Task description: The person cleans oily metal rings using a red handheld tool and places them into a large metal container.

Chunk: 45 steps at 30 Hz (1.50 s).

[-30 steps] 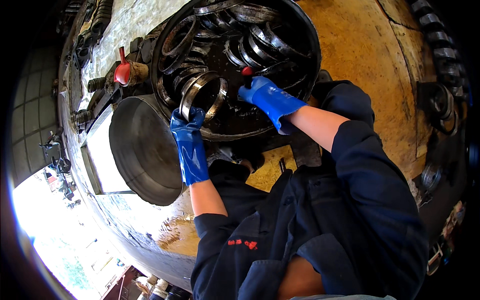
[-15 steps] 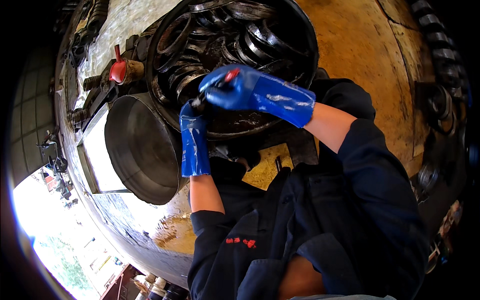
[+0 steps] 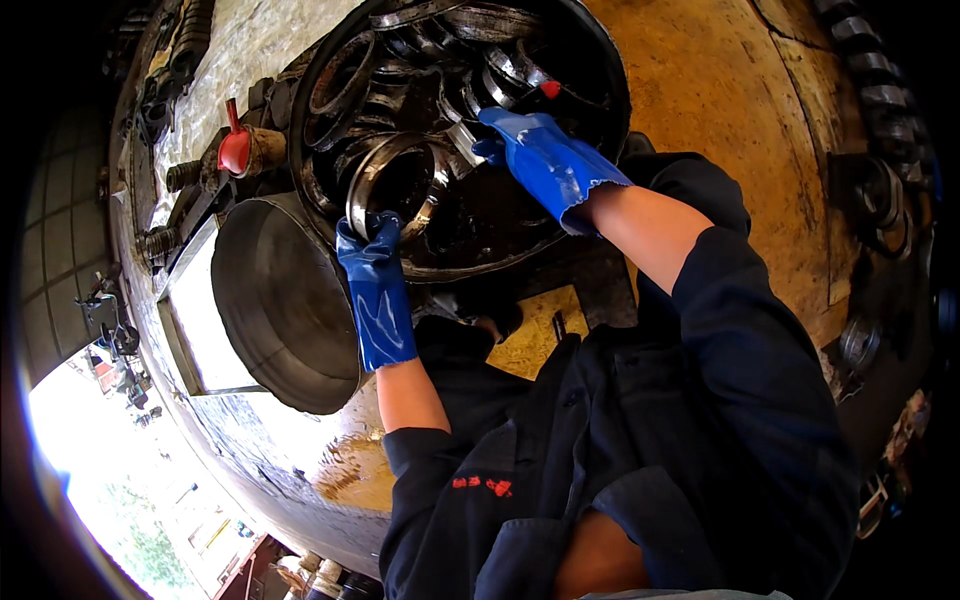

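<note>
My left hand [image 3: 372, 245], in a long blue rubber glove, is closed on the lower edge of a shiny metal ring [image 3: 364, 182]. The ring is tilted up over a wide, dark round tub [image 3: 470, 269]. My right hand [image 3: 545, 150], gloved the same way, is closed around a red-ended tool that looks like a flat paintbrush [image 3: 463, 145]. Its pale flat end points toward the ring, close to its right side; whether they touch I cannot tell. Several oily dark metal rings [image 3: 498, 85] lie piled in the tub, above dark liquid.
A large empty-looking metal basin [image 3: 285, 310] leans beside the tub on the left. Behind it a red scoop [image 3: 234, 150] rests by a rusty cylindrical part [image 3: 266, 150]. Stained yellow-brown floor [image 3: 720, 90] lies to the right, with several stacked metal parts [image 3: 885, 95] beyond.
My hands have moved apart. My right hand has gone right with the brush, and the ring in my left hand now faces up in plain sight.
</note>
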### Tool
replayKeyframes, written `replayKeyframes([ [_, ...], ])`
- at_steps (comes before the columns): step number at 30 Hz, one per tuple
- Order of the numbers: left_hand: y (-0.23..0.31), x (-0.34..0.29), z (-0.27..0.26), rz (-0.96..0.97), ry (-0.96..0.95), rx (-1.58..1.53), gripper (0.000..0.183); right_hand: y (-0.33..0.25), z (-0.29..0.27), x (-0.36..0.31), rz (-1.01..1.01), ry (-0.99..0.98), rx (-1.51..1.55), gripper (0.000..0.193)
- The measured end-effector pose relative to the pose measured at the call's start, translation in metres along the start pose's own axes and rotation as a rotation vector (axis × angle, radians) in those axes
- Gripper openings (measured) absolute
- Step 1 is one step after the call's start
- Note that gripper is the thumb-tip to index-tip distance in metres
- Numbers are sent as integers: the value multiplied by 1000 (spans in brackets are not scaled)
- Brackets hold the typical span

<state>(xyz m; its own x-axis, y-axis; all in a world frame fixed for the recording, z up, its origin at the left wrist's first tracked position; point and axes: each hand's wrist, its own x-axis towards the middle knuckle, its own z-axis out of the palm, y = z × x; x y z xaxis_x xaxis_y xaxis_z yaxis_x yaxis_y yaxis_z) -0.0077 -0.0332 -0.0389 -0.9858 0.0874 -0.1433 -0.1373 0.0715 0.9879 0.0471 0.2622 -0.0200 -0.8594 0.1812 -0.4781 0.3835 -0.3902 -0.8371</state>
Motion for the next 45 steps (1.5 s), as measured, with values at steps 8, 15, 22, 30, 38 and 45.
replayKeyframes([
  [8,10,-7,-5,24,39,270,26,14,1,-14,-213,-58,-329,31],
  [15,14,-9,-3,80,30,79,23,26,19,4,103,-185,-429,43],
  [22,6,-12,0,325,-261,-71,26,18,29,7,79,-437,-458,47],
  [30,25,16,-6,142,-21,15,49,16,31,7,-243,-129,-812,36],
  [38,49,-11,32,235,-325,1003,35,34,40,-4,-412,-95,-1227,34],
  [45,37,-9,27,-102,-147,659,34,39,21,17,-147,31,-1031,26],
])
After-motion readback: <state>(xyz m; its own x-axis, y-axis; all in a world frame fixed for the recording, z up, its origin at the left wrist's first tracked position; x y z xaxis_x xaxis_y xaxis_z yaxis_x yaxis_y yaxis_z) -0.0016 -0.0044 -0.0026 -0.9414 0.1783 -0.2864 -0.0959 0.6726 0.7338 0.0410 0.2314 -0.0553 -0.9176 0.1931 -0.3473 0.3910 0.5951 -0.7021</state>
